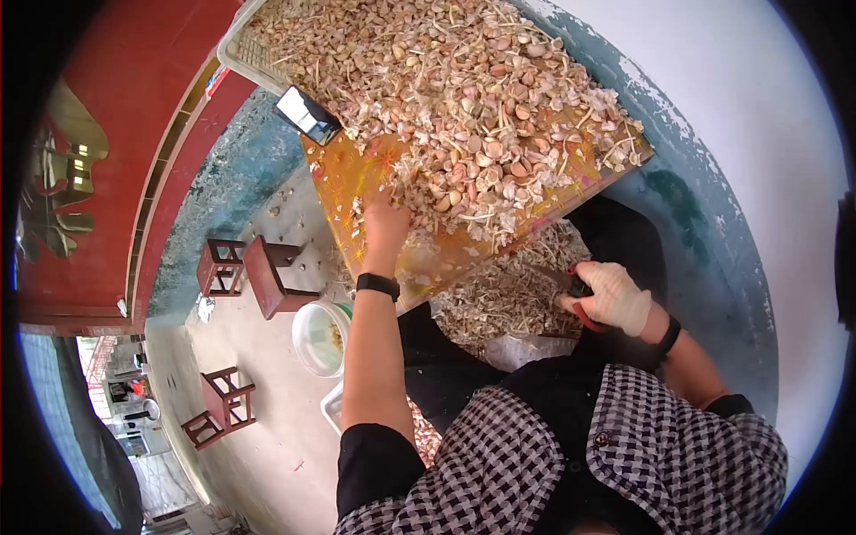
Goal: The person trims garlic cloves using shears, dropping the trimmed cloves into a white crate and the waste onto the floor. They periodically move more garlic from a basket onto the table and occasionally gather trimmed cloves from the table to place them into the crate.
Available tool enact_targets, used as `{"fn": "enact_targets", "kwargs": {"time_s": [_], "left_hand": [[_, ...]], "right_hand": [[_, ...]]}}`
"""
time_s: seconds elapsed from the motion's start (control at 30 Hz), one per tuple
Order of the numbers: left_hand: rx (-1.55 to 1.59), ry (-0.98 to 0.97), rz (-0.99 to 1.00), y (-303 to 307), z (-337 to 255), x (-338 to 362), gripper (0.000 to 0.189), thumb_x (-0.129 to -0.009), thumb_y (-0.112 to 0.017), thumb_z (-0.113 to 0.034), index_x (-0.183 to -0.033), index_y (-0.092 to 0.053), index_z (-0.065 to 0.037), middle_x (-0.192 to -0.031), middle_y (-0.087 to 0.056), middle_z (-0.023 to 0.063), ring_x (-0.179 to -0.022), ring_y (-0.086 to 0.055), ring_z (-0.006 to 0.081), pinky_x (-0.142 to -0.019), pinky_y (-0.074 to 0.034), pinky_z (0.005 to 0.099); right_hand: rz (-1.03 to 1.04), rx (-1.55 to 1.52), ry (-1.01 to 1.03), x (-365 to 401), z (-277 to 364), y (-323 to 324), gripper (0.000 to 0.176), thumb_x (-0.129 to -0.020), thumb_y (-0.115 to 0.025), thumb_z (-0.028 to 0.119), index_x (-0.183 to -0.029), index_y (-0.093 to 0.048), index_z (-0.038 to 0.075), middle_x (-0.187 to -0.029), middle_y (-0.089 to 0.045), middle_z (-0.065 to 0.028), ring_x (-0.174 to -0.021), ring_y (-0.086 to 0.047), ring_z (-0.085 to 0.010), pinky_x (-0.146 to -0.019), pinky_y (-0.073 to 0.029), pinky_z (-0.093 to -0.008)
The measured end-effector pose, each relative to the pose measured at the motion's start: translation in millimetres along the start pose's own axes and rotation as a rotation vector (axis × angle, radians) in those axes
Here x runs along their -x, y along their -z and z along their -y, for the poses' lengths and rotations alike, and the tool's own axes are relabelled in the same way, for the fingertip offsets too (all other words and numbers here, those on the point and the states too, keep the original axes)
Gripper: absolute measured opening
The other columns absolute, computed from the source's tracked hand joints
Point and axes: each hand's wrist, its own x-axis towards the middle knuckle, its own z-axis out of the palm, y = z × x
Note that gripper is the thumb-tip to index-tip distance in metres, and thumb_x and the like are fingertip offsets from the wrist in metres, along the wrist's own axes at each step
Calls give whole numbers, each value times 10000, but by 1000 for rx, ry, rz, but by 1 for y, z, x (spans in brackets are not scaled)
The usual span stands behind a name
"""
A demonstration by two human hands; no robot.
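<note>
The left hand (385,223) reaches into the garlic (481,98) heaped on the yellow counter (357,183). Its fingers are buried among the cloves, so I cannot tell whether they have closed on any. The gloved right hand (613,299) is clenched around red-handled shears (571,287), held low over the lap with the dark blade pointing toward the left forearm. A careless swing there could nick the bare skin. The heap is loose and crowds the counter's near edge, so a rough pull may send cloves rolling to the floor. The phone (308,114), propped at the heap's margin, could slide off too. The cloves are plump, papery and pink-tan, mixed with dry, straw-like stems. A pale, stringy pile of trimmings (508,294) lies below, and a smooth round white bucket (321,337) stands beside boxy red stools (267,272).
</note>
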Motion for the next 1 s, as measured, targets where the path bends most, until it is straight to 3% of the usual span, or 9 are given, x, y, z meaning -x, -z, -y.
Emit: {"fn": "enact_targets", "kwargs": {"time_s": [0.1, 0.2, 0.3, 0.43, 0.53, 0.6, 0.8, 0.9, 1.0], "left_hand": [[750, 583, 97, 25, -10, 12, 208, -876, -578, -40, -1049, -645, 55, -873, -667, 140, -839, -646, 192, -675, -512, 288], [1306, 576, 25, 34, 0, 39, 147, -920, -555, -29, -1027, -638, 29, -908, -629, 76, -817, -596, 158, -670, -487, 269], [1583, 598, 9, 39, -39, 77, 106, -924, -580, -42, -1011, -616, 9, -923, -616, 64, -816, -563, 143, -684, -460, 250], [1653, 749, 10, 52, -108, 117, 111, -937, -552, -77, -1014, -599, -11, -934, -609, 24, -853, -542, 130, -711, -435, 252], [1405, 551, 179, 52, -107, 138, 122, -930, -571, -137, -1014, -607, -57, -939, -605, 7, -852, -541, 117, -744, -432, 270], [1659, 675, 83, 54, -120, 150, 130, -950, -542, -145, -1027, -595, -55, -937, -589, 0, -847, -535, 113, -757, -434, 281], [1596, 707, -95, 56, -136, 152, 143, -962, -510, -71, -1050, -588, 11, -888, -572, 28, -738, -490, 119, -612, -388, 244], [1553, 692, -146, 55, -140, 153, 121, -949, -552, -74, -1026, -593, 9, -898, -573, 23, -738, -485, 109, -616, -384, 223], [1573, 697, -121, 50, -132, 158, 120, -935, -590, -90, -1010, -591, 4, -902, -567, 16, -736, -480, 100, -601, -381, 208]], "right_hand": [[-96, -8, 23, -14, 3, 3, 446, -727, -734, 425, -868, -620, 17, -780, -638, -167, -760, -642, -359, -698, -524, -422], [-67, 44, -54, -25, 33, 17, 515, -727, -724, 482, -920, -607, 19, -860, -646, -147, -849, -645, -332, -760, -517, -408], [-124, 171, 8, -34, 53, 11, 554, -737, -706, 517, -972, -590, 29, -946, -645, -145, -941, -629, -317, -807, -503, -410], [-146, 253, 104, -44, 80, -6, 560, -744, -695, 540, -966, -580, 38, -956, -632, -137, -948, -623, -305, -813, -502, -413], [-141, 272, 140, -40, 85, -10, 510, -769, -686, 513, -946, -577, 47, -932, -630, -136, -927, -623, -304, -783, -507, -414], [-147, 259, 165, -37, 82, -15, 486, -781, -680, 500, -930, -572, 50, -903, -638, -141, -885, -635, -316, -765, -509, -422], [-56, 168, 123, -29, 82, -21, 487, -806, -660, 499, -922, -579, 33, -850, -656, -175, -834, -651, -351, -759, -507, -445], [72, 1, 69, -27, 79, -20, 493, -831, -636, 500, -895, -590, 14, -810, -656, -195, -826, -649, -366, -762, -503, -454], [39, 2, 171, -29, 70, -28, 461, -866, -617, 462, -848, -596, 2, -747, -647, -191, -698, -652, -346, -654, -513, -430]]}}
